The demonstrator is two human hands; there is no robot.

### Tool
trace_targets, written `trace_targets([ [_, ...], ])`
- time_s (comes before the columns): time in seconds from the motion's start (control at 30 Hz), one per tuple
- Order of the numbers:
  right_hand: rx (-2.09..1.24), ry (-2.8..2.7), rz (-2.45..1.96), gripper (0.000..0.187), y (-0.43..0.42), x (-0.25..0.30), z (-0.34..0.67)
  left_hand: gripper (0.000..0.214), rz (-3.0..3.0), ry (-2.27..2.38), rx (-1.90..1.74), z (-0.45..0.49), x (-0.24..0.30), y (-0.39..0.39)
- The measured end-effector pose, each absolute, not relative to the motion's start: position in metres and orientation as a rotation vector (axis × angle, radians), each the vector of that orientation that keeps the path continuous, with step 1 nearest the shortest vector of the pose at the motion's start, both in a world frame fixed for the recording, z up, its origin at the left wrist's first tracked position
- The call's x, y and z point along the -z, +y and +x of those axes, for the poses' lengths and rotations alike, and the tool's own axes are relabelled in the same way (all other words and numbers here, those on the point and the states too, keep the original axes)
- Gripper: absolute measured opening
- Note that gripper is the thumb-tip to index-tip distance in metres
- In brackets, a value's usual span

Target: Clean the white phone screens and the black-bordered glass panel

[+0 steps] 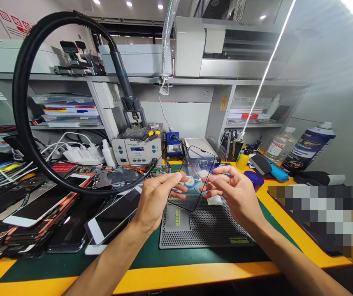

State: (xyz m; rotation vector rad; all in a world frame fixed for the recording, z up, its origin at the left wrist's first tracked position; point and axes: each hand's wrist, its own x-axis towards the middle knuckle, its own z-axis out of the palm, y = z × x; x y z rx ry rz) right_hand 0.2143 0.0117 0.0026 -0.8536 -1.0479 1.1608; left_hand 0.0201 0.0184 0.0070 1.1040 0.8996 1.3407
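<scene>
Between my two hands, raised over the work mat, is a clear phone front glass (195,165) with a thin black border and a small notch at its top edge. It is tilted, and the things behind show through it. My left hand (157,196) pinches its left edge between thumb and fingers. At the right edge are the curled fingertips of my right hand (236,195), closed around the border. Below lies a grey perforated mat (207,234) on a green mat (152,257). A small round tin (189,183) shows behind the glass.
Stacked phones and phone parts (49,201) crowd the left side. A hot-air station (136,150) stands behind, its black hose (22,94) looping forward. At the right are a spray can (310,148), a clear bottle (279,144) and a yellow bottle (243,159).
</scene>
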Motion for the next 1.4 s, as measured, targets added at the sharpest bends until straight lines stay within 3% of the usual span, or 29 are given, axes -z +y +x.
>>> trace_targets([
  [0.2, -1.201, -1.116, -0.766, 0.043, 0.011, -0.003, 0.221, 0.022, 1.221, 0.875, -1.348, 0.020, -0.006, 0.015],
  [0.6, -1.194, -1.177, -0.805, 0.020, 0.014, -0.005, 0.221, 0.022, 1.246, 0.846, -1.274, 0.021, -0.007, 0.013],
  [0.8, -1.289, -1.080, -0.798, 0.016, 0.014, -0.013, 0.225, 0.035, 1.022, 0.610, -1.170, 0.017, -0.011, 0.014],
  [1.4, -1.181, -0.953, -0.887, 0.021, 0.017, -0.022, 0.232, 0.020, 1.200, 0.727, -1.318, 0.011, -0.010, 0.009],
])
